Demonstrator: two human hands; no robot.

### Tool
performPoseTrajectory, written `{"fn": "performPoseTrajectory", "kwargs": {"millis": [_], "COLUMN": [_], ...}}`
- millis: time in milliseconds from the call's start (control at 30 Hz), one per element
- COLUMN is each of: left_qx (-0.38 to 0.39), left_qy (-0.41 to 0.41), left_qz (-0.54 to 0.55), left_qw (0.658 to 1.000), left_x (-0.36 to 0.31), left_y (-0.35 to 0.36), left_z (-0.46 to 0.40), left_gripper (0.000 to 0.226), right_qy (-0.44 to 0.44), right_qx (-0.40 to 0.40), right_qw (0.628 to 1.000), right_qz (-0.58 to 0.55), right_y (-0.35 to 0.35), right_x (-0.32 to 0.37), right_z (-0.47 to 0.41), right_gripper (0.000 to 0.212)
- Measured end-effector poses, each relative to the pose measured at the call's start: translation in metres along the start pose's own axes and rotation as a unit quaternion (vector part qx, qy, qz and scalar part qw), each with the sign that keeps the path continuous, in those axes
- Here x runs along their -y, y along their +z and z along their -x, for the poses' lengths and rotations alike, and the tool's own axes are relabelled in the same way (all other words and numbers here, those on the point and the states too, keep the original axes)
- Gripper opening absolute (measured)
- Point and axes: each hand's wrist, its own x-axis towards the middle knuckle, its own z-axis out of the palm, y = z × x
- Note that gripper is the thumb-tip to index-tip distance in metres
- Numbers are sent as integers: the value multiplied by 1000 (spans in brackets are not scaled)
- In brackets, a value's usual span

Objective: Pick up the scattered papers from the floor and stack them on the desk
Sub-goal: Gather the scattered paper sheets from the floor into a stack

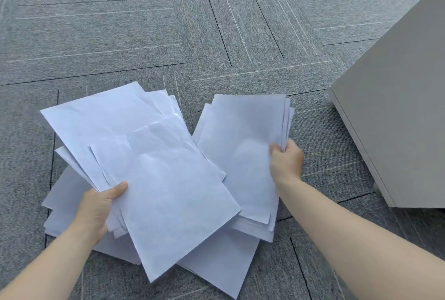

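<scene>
Over the grey carpet-tile floor [120, 35], marked with thin dark and pale lines, we hold two bundles of plain white paper sheets. Our left hand [96, 208] grips the larger, fanned-out bundle [154, 167] at its lower left edge, thumb lying flat on the top sheet and the other fingers hidden underneath. The sheets in this bundle are skewed against one another, their corners sticking out at different angles. Our right hand [286, 162] pinches the smaller, neater bundle [240, 136] at its right edge, fingers curled round the stacked edges. The left bundle overlaps the lower left part of the right one. Beneath both bundles, more white sheets [216, 266] lie on the carpet, showing below and to the left of what we hold; we cannot tell how many. To the right stands a pale grey cabinet [397, 107] on small feet, its near corner close to the right-hand bundle but apart from it. Both forearms are bare.
</scene>
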Motion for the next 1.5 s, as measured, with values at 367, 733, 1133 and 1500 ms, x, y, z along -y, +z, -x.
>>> {"fn": "performPoseTrajectory", "kwargs": {"millis": [367, 733, 1133, 1500], "left_qx": [-50, 28, 84, -17], "left_qy": [15, 15, 18, 15], "left_qz": [-54, -95, -106, -76], "left_qw": [997, 995, 991, 997], "left_x": [1, 0, 2, 6], "left_y": [-13, 3, 7, -15], "left_z": [0, 8, 16, 3], "left_gripper": [25, 10, 10, 16], "right_qy": [-111, -107, -28, -147], "right_qx": [-62, 132, 271, 167], "right_qw": [978, 971, 961, 904], "right_qz": [-166, -170, -36, 365], "right_y": [-39, 18, 96, 68], "right_x": [88, 97, 38, 38], "right_z": [-38, -10, 51, 17], "right_gripper": [32, 22, 14, 49]}}
